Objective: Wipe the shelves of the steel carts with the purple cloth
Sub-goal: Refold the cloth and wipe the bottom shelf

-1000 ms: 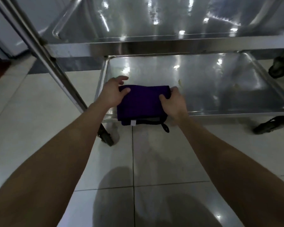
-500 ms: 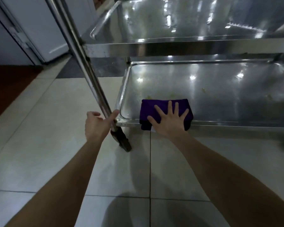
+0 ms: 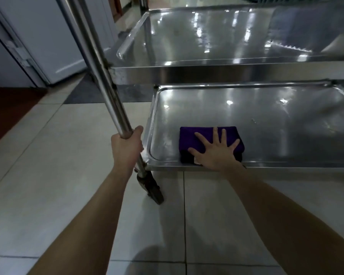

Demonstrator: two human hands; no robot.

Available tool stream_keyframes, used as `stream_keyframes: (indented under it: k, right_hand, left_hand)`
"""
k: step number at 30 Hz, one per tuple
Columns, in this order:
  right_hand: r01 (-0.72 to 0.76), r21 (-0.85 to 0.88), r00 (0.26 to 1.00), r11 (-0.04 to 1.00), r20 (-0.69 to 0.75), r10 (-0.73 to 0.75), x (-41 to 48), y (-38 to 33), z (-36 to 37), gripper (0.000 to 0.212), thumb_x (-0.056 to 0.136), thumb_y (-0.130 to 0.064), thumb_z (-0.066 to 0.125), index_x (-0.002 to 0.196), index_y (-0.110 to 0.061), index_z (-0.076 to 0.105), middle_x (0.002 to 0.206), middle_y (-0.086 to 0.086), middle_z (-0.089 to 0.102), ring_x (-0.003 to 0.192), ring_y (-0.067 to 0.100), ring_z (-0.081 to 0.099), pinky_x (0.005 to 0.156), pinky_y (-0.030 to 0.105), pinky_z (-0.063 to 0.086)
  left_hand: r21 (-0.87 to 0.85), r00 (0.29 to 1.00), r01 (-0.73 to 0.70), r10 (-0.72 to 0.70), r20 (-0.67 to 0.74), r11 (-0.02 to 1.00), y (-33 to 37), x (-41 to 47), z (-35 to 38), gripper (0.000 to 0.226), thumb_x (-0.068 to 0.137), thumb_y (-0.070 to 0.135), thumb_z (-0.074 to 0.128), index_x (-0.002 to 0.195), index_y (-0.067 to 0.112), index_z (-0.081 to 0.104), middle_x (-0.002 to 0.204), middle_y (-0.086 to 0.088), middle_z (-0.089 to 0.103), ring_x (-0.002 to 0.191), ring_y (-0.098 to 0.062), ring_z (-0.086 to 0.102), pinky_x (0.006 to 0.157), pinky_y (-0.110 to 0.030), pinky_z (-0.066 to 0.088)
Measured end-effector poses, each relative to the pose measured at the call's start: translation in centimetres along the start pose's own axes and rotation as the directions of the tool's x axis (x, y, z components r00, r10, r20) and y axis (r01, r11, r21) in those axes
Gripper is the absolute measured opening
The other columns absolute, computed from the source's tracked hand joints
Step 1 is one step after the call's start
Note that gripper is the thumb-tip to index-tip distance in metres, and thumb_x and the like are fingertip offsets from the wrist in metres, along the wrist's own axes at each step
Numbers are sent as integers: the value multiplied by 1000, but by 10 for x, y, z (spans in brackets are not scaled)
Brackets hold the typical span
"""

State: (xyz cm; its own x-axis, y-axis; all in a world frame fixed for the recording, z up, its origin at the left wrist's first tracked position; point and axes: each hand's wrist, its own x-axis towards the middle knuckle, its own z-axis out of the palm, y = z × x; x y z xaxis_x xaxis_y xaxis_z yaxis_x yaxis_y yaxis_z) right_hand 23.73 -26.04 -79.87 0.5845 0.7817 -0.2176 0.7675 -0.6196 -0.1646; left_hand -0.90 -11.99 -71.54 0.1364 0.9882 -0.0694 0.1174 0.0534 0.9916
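Two bare forearms reach forward over the pale tiled floor (image 3: 58,165), whose dark grout lines run under the cart. The left hand (image 3: 127,148) is clenched round the cart's steel upright post (image 3: 96,64), low down on it, with the thumb lying up against the tube; just below the hand the post ends in a dark caster (image 3: 153,192) resting on the tiles. To its right, the right hand (image 3: 216,153) lies flat with its fingers straight and spread, palm pressing down on the purple cloth (image 3: 187,137) rather than curling round it. The cloth is folded into a thick rectangle and sits on the lower shelf (image 3: 266,126) of the cart, near the front left corner, its near edge against the shelf's raised front lip; a small white tag shows by the base of the thumb. The shelf is shiny steel with a few pale specks further back. Above and behind it runs the upper shelf (image 3: 216,40), also steel, with bright streaks of reflected light. Beyond the post stand white panelled doors (image 3: 48,36), with a dark grey mat (image 3: 91,92) and a strip of reddish-brown flooring (image 3: 6,108) at their foot.
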Motion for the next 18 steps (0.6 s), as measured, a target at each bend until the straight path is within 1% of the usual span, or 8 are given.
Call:
stream_keyframes:
  k: [2,5,7,9,11,13,16,18]
  right_hand:
    - [-25,-13,1000,1000,13,26,20,11,-8,100,77,-106,5,165,-60,-10,179,9,-24,162,43,-26,116,85,-15]
    - [-62,-22,998,998,5,63,54,17,-21,101,76,-106,3,165,-60,-12,179,10,-23,162,45,-25,116,86,-12]
    - [-82,-17,997,997,-1,82,76,11,-25,106,73,-108,0,165,-59,-13,179,11,-23,162,46,-23,116,87,-12]
    - [-80,-6,997,997,-6,79,96,-6,-26,111,67,-111,-1,165,-59,-11,180,11,-22,162,46,-22,114,87,-14]
    - [-42,11,999,999,-2,42,110,-33,-26,113,65,-111,-2,165,-60,-9,180,13,-21,162,47,-22,113,87,-15]
    - [21,1,1000,1000,3,-21,112,-69,-23,112,67,-110,0,166,-59,-7,179,15,-20,162,48,-23,112,88,-15]
    - [108,-40,994,993,4,-108,93,-109,-11,107,73,-107,2,167,-57,-5,179,16,-19,161,48,-24,111,87,-19]
    - [163,-55,986,985,-13,-164,72,-118,-2,102,79,-104,3,168,-56,-4,179,17,-18,162,48,-23,111,87,-20]
  left_hand:
    - [0,1000,-10,10,5,1000,-3,-6,3,29,85,33,76,72,9,66,59,-8,57,54,-21,61,52,-27,53]
    - [14,1000,-20,20,15,1000,-3,-10,9,34,91,25,74,71,0,62,61,-12,54,54,-20,59,48,-23,49]
    - [17,999,-37,36,18,999,-3,-11,11,34,92,22,72,70,0,60,61,-13,53,54,-22,57,49,-24,48]
    - [12,998,-60,59,9,998,-4,-10,12,37,93,20,71,69,-4,55,63,-14,49,57,-22,53,53,-30,46]
    - [8,997,-76,76,-11,997,-6,-10,12,32,92,17,69,68,2,54,64,-13,45,59,-22,49,56,-33,45]
    - [8,995,-92,93,-34,996,-7,-9,12,28,90,16,68,67,8,54,62,-13,45,57,-22,48,54,-34,47]
    - [3,994,-102,102,-38,995,-8,-8,11,36,90,14,67,57,15,51,55,-8,47,50,-20,50,47,-29,47]
    - [2,995,-95,95,-41,996,-6,-9,10,42,89,14,68,51,23,51,52,-3,51,47,-19,52,47,-25,49]
